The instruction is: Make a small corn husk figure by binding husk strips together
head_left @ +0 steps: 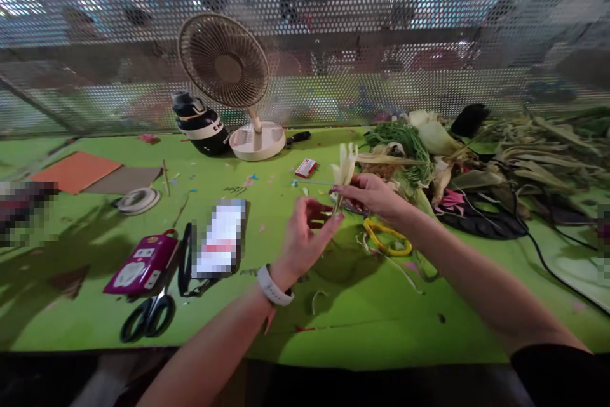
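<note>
My right hand [369, 196] pinches a pale corn husk flower [345, 166] upright above the table, its strips spreading at the top. My left hand [309, 232], with a white band at the wrist, is just below and left of it. Its fingers are curved and apart from the thumb, near the flower's lower end; I see nothing gripped there. Beneath my right hand lie yellow-handled scissors [388, 239], their blades partly hidden. Thin husk shreds [403, 270] are scattered beside them.
Dried husks [519, 166] and green strands [403, 140] heap at the right, with a black cable [548, 251]. A fan [257, 142], black bottle [204, 131] and small red-white box [305, 168] stand behind. Leftward lie a phone [220, 239], purple case [143, 264], black scissors [149, 317] and tape roll [138, 201].
</note>
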The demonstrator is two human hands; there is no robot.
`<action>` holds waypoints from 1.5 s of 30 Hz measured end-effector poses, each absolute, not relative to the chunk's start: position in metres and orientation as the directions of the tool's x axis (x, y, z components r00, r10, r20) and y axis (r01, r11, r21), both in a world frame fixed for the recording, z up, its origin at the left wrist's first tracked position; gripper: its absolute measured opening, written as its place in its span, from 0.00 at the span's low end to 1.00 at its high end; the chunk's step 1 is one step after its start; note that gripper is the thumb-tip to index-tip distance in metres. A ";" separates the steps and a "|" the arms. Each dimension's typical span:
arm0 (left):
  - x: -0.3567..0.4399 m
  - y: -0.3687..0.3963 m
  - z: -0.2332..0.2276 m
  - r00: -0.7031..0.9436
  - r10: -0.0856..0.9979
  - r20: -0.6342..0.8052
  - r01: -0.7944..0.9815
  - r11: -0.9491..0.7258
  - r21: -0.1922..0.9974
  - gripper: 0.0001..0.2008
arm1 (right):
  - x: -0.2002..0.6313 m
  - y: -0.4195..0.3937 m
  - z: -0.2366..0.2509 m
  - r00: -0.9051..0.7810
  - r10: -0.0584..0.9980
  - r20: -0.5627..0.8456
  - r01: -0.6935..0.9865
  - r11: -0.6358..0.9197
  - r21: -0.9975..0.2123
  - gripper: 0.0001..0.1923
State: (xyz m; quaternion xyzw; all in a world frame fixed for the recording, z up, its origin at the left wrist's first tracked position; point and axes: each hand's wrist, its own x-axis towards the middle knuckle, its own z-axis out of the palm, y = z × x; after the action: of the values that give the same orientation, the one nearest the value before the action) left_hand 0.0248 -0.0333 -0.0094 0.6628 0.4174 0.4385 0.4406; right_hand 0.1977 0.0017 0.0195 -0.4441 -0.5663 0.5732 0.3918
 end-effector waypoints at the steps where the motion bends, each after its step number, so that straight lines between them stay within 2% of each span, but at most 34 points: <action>1: 0.025 -0.032 -0.009 0.283 0.950 0.134 0.027 -0.147 0.989 0.18 | 0.201 0.004 0.019 -0.309 0.948 -0.072 0.020 -0.069 -0.997 0.17; 2: 0.025 -0.030 -0.010 0.341 0.939 0.049 -0.071 -0.026 0.997 0.18 | 0.205 0.005 0.020 -0.331 0.940 -0.079 -0.003 -0.085 -0.996 0.16; 4: 0.025 -0.029 -0.010 0.494 0.864 -0.092 -0.136 0.181 0.974 0.16 | 0.211 0.008 0.021 -0.371 0.924 -0.090 -0.022 -0.106 -0.994 0.14; 7: 0.027 -0.030 -0.011 0.568 0.806 -0.163 -0.155 0.300 0.941 0.14 | 0.212 0.008 0.023 -0.353 0.931 -0.088 -0.049 -0.113 -0.992 0.13; 11: 0.030 -0.033 -0.013 0.436 0.896 -0.085 -0.215 0.196 0.957 0.13 | 0.201 0.004 0.019 -0.363 0.930 -0.053 -0.044 -0.074 -0.996 0.14; 14: 0.032 -0.031 -0.018 0.306 0.952 0.027 -0.186 0.032 0.982 0.13 | 0.190 -0.001 0.011 -0.380 0.924 0.041 0.055 0.066 -0.996 0.12; 18: 0.034 -0.028 -0.026 0.262 0.963 0.056 -0.181 -0.008 0.983 0.13 | 0.180 -0.005 0.001 -0.279 0.949 0.145 0.136 0.188 -0.973 0.10; 27: 0.035 -0.031 -0.029 0.229 0.971 0.066 -0.148 -0.032 0.988 0.12 | 0.173 -0.007 -0.006 -0.278 0.959 0.060 0.050 0.077 -0.996 0.12; 34: 0.038 -0.037 -0.033 0.323 0.946 0.032 -0.145 0.016 0.989 0.13 | 0.187 0.006 0.004 0.029 0.999 0.044 -0.178 0.048 -0.983 0.14; 36: 0.039 -0.037 -0.033 0.328 0.944 0.017 -0.149 0.034 0.988 0.13 | 0.194 0.009 0.009 0.065 0.998 0.017 -0.206 0.030 -0.978 0.14; 42: 0.039 -0.034 -0.032 0.303 0.953 -0.006 -0.157 0.056 0.986 0.12 | 0.184 0.000 0.008 -0.149 0.989 0.003 -0.043 -0.003 -0.999 0.17; 45: 0.039 -0.035 -0.032 0.331 0.944 -0.009 -0.170 0.069 0.983 0.12 | 0.182 0.000 0.007 -0.147 0.989 -0.006 -0.046 -0.012 -0.999 0.18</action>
State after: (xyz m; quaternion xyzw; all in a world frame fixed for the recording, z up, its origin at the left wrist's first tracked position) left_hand 0.0393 -0.0347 -0.0323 0.5193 0.3723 0.4425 0.6292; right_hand 0.1817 -0.0004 0.0068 -0.4523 -0.5212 0.5492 0.4713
